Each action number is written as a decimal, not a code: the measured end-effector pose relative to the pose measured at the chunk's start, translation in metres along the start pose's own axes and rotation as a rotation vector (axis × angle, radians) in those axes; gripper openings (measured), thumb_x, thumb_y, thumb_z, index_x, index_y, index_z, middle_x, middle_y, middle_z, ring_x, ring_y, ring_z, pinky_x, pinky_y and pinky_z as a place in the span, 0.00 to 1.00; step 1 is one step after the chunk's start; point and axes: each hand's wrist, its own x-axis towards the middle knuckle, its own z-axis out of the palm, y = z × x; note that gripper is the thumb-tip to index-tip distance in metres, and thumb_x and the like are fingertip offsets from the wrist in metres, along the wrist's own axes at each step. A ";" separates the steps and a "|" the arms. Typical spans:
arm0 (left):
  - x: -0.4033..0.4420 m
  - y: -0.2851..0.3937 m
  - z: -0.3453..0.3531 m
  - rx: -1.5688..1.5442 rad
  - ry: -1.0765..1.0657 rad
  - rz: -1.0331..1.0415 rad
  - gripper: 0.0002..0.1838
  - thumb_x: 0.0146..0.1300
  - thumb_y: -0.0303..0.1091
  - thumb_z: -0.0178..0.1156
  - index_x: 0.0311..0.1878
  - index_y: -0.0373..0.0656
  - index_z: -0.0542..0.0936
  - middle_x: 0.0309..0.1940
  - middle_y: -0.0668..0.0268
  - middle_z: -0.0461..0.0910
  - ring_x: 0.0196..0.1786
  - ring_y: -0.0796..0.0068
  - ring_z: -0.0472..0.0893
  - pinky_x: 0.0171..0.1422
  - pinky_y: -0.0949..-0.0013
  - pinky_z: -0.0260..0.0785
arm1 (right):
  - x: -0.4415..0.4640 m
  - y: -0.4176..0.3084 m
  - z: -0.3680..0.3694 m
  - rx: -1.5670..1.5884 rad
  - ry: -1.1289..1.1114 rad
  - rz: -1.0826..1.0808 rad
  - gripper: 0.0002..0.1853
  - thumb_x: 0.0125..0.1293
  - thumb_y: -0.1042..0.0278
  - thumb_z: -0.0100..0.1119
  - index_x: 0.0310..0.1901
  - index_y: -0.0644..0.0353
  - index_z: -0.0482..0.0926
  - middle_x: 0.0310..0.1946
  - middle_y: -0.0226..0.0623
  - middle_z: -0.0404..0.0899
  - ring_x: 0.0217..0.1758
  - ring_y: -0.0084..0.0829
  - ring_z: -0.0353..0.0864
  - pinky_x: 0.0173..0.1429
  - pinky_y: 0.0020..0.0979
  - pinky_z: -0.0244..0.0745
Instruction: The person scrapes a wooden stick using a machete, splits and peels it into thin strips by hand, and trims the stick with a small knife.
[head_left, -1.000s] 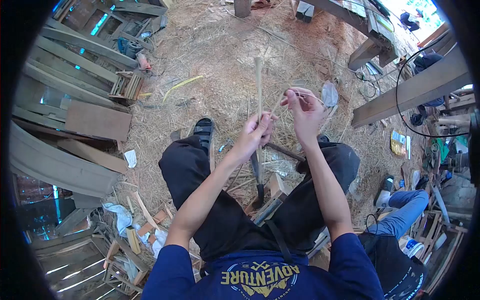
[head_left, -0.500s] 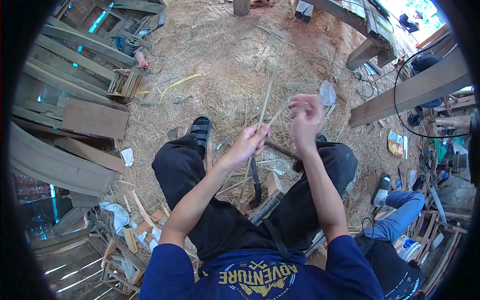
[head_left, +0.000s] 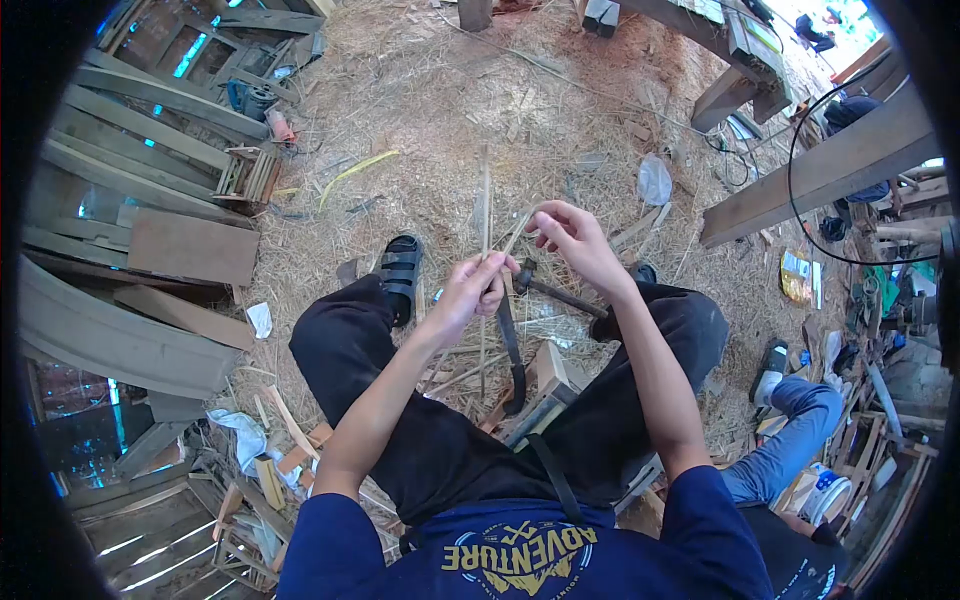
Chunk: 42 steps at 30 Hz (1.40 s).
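My left hand (head_left: 474,287) is closed round a thin pale strip (head_left: 487,205), which stands out above and below the fist. A second pale strip slants up from that fist to my right hand (head_left: 572,238), whose thumb and fingertips pinch its upper part. Below the hands, between my knees, lies a dark curved tool (head_left: 511,345) resting near a wooden block (head_left: 551,367). A hammer (head_left: 560,293) with a dark head lies just right of my left hand, its handle running toward my right knee.
Planks and boards (head_left: 190,245) lean at the left. A wooden beam (head_left: 820,165) juts in from the right, with a black cable across it. Another person's leg in blue jeans (head_left: 785,440) is at the lower right. Straw and shavings (head_left: 430,120) cover the ground.
My left hand has shifted left with its strip. My right hand, raised and blurred half a second ago, is now lower and nearer my left hand, pinching the slanted strip. The hammer head has come into view.
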 end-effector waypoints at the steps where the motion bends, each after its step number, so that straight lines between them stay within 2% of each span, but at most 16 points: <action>1: 0.001 0.002 0.002 0.015 0.000 0.014 0.20 0.81 0.51 0.47 0.50 0.42 0.77 0.17 0.78 0.58 0.20 0.86 0.58 0.26 0.75 0.50 | 0.001 -0.004 -0.001 0.082 -0.031 0.029 0.14 0.76 0.62 0.59 0.53 0.65 0.80 0.41 0.35 0.85 0.41 0.23 0.82 0.48 0.30 0.78; 2: 0.002 0.003 0.003 0.000 -0.007 0.009 0.20 0.81 0.51 0.47 0.49 0.42 0.77 0.18 0.78 0.58 0.20 0.86 0.58 0.26 0.76 0.50 | 0.002 -0.008 -0.001 0.162 -0.063 0.057 0.15 0.77 0.61 0.58 0.51 0.66 0.80 0.40 0.35 0.85 0.41 0.22 0.82 0.47 0.29 0.77; 3: 0.003 0.005 0.004 -0.016 -0.014 0.004 0.20 0.81 0.50 0.47 0.48 0.42 0.77 0.18 0.78 0.59 0.21 0.87 0.58 0.27 0.76 0.50 | 0.001 -0.012 0.003 0.185 -0.049 0.062 0.14 0.78 0.59 0.57 0.45 0.64 0.80 0.37 0.32 0.84 0.39 0.20 0.80 0.45 0.27 0.75; 9: 0.011 -0.001 0.011 -0.047 -0.009 0.056 0.19 0.81 0.50 0.48 0.46 0.43 0.77 0.17 0.79 0.60 0.19 0.87 0.58 0.24 0.76 0.48 | 0.000 -0.010 0.008 0.122 0.002 -0.026 0.14 0.79 0.58 0.56 0.40 0.62 0.78 0.30 0.29 0.82 0.35 0.18 0.79 0.44 0.25 0.74; 21: 0.005 0.005 0.017 -0.159 0.050 0.118 0.18 0.80 0.49 0.49 0.43 0.43 0.76 0.15 0.79 0.58 0.16 0.87 0.57 0.22 0.76 0.46 | 0.000 -0.020 0.021 0.200 0.011 -0.026 0.15 0.81 0.55 0.52 0.40 0.58 0.76 0.32 0.28 0.81 0.37 0.19 0.78 0.46 0.25 0.72; 24: 0.006 0.000 0.017 -0.134 0.073 0.140 0.18 0.80 0.49 0.49 0.43 0.43 0.75 0.16 0.79 0.60 0.17 0.88 0.57 0.22 0.77 0.46 | 0.001 -0.011 0.020 0.095 0.029 -0.080 0.15 0.82 0.56 0.50 0.40 0.59 0.74 0.32 0.29 0.79 0.37 0.20 0.79 0.43 0.26 0.72; 26: 0.008 -0.002 0.019 -0.087 0.108 0.151 0.19 0.80 0.49 0.49 0.42 0.43 0.76 0.16 0.78 0.61 0.17 0.88 0.57 0.22 0.77 0.46 | 0.002 -0.001 0.021 0.021 0.074 -0.096 0.15 0.81 0.56 0.50 0.39 0.59 0.73 0.30 0.29 0.79 0.34 0.19 0.77 0.41 0.26 0.71; 29: 0.012 -0.006 0.021 -0.018 0.133 0.213 0.20 0.80 0.49 0.49 0.41 0.42 0.77 0.17 0.75 0.67 0.17 0.88 0.58 0.22 0.78 0.47 | 0.002 0.003 0.022 0.013 0.110 -0.138 0.15 0.81 0.58 0.50 0.38 0.60 0.73 0.27 0.29 0.78 0.32 0.19 0.75 0.37 0.26 0.70; 35: 0.018 -0.007 0.021 0.023 0.172 0.243 0.21 0.80 0.49 0.49 0.43 0.39 0.78 0.24 0.62 0.82 0.19 0.87 0.64 0.22 0.79 0.53 | 0.003 0.004 0.026 0.054 0.142 -0.150 0.14 0.81 0.60 0.51 0.37 0.61 0.71 0.26 0.30 0.77 0.30 0.19 0.75 0.36 0.24 0.70; 38: 0.023 -0.008 0.019 0.103 0.158 0.262 0.22 0.81 0.50 0.48 0.46 0.38 0.78 0.30 0.58 0.85 0.19 0.86 0.67 0.23 0.79 0.58 | 0.005 0.008 0.025 0.009 0.173 -0.144 0.14 0.81 0.61 0.50 0.38 0.61 0.71 0.26 0.29 0.77 0.29 0.19 0.76 0.36 0.25 0.70; 42: 0.017 0.004 0.018 -0.045 0.092 0.167 0.23 0.82 0.50 0.45 0.50 0.37 0.77 0.36 0.57 0.86 0.24 0.81 0.74 0.29 0.76 0.65 | 0.002 0.001 0.025 0.089 0.194 -0.159 0.13 0.82 0.62 0.49 0.38 0.61 0.71 0.26 0.29 0.76 0.28 0.18 0.76 0.35 0.24 0.70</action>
